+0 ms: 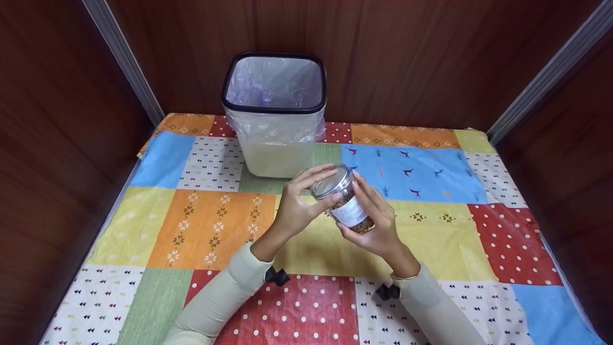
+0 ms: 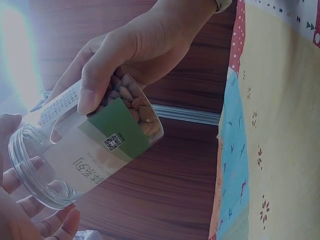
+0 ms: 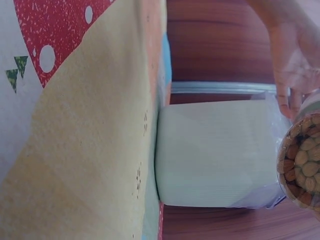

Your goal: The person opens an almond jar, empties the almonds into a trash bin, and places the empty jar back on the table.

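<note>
A clear jar of almonds (image 1: 350, 211) with a printed label is held up, tilted, above the table. My right hand (image 1: 383, 227) grips the jar's body, thumb low and fingers along the far side. Around the clear lid (image 1: 329, 185) at the upper end curl the fingers and thumb of my left hand (image 1: 295, 203). In the left wrist view the label (image 2: 107, 137) shows white and green with a square code, and almonds (image 2: 142, 112) lie toward the jar's base. The right wrist view shows the round base (image 3: 305, 162), packed with almonds.
Behind the hands stands a cream bin (image 1: 278, 160) with a dark rim and a clear plastic liner (image 1: 273, 81). A patchwork cloth (image 1: 206, 235) covers the table. Dark wood panels (image 1: 407, 62) with metal corner strips (image 1: 127, 57) enclose the back and sides.
</note>
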`<act>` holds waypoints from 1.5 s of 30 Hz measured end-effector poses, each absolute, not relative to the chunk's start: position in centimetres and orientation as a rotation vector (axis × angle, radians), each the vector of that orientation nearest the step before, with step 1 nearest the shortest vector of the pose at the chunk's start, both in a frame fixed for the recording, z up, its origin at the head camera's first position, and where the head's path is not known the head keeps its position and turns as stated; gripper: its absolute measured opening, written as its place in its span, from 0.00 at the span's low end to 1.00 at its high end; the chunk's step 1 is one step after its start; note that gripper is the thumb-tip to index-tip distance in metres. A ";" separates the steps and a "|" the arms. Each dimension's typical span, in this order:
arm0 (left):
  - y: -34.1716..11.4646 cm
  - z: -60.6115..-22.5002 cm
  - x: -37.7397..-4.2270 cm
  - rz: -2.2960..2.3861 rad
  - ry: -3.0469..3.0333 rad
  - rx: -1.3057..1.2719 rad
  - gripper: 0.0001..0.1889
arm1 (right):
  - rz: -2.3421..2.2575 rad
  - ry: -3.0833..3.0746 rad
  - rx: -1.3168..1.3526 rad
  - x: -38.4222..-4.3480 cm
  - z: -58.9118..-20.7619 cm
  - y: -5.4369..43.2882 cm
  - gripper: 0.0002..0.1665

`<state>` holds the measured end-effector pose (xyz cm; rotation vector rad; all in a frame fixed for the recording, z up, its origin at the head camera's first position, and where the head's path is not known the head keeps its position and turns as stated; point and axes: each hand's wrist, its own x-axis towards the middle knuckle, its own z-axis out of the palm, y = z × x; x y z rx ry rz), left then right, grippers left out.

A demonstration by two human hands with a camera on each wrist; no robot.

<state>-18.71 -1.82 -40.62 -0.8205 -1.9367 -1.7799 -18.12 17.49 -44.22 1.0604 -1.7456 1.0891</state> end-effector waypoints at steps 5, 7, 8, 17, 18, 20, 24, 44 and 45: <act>-1.8 -40.6 -18.7 -1.779 -1.921 -0.829 0.22 | 1.089 -1.748 1.059 -18.1 -44.2 17.6 0.47; -1.8 -40.6 -18.7 -1.776 -1.911 -0.836 0.22 | 1.093 -1.746 1.056 -18.1 -44.2 17.6 0.47; -1.8 -40.6 -18.7 -1.773 -1.907 -0.841 0.22 | 1.095 -1.744 1.055 -18.1 -44.2 17.6 0.47; -2.5 -42.6 -20.9 -1.728 -1.907 -0.946 0.26 | 1.107 -1.745 1.044 -18.2 -44.2 17.7 0.48; -2.7 -43.1 -21.5 -1.719 -1.901 -0.975 0.26 | 1.111 -1.746 1.044 -18.2 -44.2 17.7 0.48; -3.0 -44.0 -22.5 -1.711 -1.879 -1.035 0.27 | 1.117 -1.748 1.043 -18.2 -44.2 17.7 0.48; -3.6 -44.8 -23.6 -1.724 -1.830 -1.136 0.29 | 1.129 -1.748 1.043 -18.2 -44.2 17.7 0.48; -3.8 -45.8 -24.9 -1.765 -1.739 -1.375 0.33 | 1.161 -1.765 1.041 -20.1 -47.5 18.8 0.50; -3.8 -45.8 -24.9 -1.761 -1.739 -1.381 0.33 | 1.161 -1.766 1.043 -20.0 -47.4 18.8 0.50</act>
